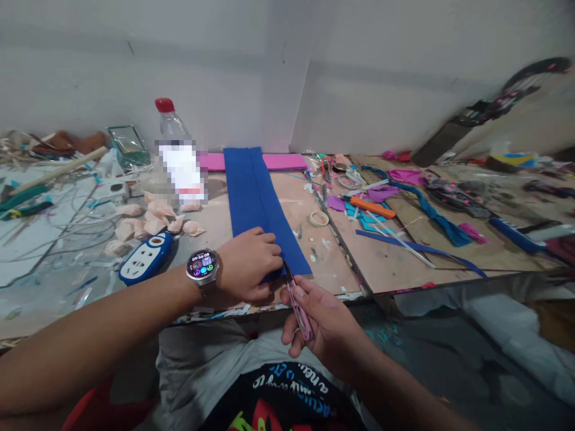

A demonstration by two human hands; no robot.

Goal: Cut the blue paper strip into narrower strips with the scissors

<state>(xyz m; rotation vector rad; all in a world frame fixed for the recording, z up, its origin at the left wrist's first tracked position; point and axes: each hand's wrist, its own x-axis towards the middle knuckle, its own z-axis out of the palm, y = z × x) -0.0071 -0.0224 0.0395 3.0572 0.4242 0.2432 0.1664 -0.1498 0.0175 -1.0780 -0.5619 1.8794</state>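
Note:
A long blue sheet (pixel 252 194), felt or foam by its look, lies from the back of the table to its front edge, with a line running along its length. My left hand (pixel 251 263), wearing a smartwatch (pixel 202 267), is closed over the near left part of the sheet with its fingers curled. My right hand (pixel 321 314) grips scissors with pink handles (pixel 302 314). Their dark blades meet the sheet's near edge, right beside my left fingers. How far the blades are apart is hard to see.
A pink strip (pixel 285 162) passes under the sheet's far end. Left are a power strip (pixel 147 258), crumpled peach pieces (pixel 155 218) and a red-capped bottle (pixel 173 123). Right are a tape roll (pixel 318 218), an orange utility knife (pixel 372 207) and a narrow blue strip (pixel 417 248).

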